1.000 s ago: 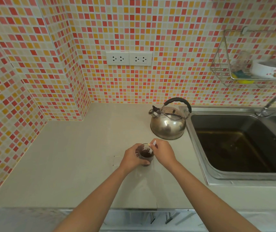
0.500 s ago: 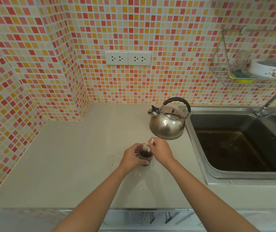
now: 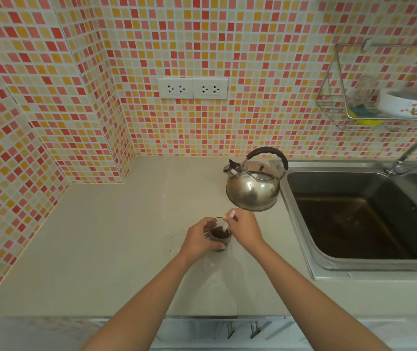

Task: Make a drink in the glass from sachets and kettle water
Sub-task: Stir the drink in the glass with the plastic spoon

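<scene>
Now, left hand (image 3: pixel 198 238) wrapped around glass (image 3: pixel 219 238) of dark drink, right hand (image 3: pixel 244 230) pinching white stirrer (image 3: pixel 228 220) in it, kettle (image 3: pixel 253 190) at one o'clock.

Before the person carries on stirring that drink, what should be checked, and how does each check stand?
1. Glass held steady: ok, left hand wraps its side.
2. White stirrer gripped: ok, right hand pinches its top end.
3. Stirrer reaches the dark drink: ok, its lower end dips inside.
4. Kettle clear of the hands: ok, upright beyond the glass.
5. Powder fully dissolved: cannot tell.
6. Glass safely away from the sink: ok, it is on the counter.
</scene>
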`<control>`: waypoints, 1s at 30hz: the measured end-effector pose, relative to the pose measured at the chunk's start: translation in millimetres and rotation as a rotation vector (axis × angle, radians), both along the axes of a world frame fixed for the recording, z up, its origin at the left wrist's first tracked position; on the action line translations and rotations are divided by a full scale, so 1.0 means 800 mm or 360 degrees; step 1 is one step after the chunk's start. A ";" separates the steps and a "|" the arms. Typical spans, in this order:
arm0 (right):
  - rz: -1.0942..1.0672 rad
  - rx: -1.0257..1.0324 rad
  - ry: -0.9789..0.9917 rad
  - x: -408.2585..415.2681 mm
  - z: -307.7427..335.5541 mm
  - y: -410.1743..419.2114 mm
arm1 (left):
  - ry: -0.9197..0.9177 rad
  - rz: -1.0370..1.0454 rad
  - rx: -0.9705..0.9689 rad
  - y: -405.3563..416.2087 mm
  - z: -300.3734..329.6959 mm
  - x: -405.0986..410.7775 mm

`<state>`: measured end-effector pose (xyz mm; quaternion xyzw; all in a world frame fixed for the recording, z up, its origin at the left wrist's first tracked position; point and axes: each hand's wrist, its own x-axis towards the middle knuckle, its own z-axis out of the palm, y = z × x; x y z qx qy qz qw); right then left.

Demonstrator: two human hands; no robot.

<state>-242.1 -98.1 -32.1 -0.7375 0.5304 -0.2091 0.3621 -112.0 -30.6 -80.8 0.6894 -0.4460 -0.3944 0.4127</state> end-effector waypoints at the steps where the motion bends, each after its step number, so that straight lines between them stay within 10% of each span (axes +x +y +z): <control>1: -0.0048 -0.0012 0.0036 -0.001 -0.001 -0.002 | 0.0011 0.0007 -0.0005 0.001 0.000 0.000; 30: -0.0367 0.0277 -0.0156 -0.007 -0.017 -0.006 | 0.0019 0.0011 0.0028 -0.003 -0.006 0.001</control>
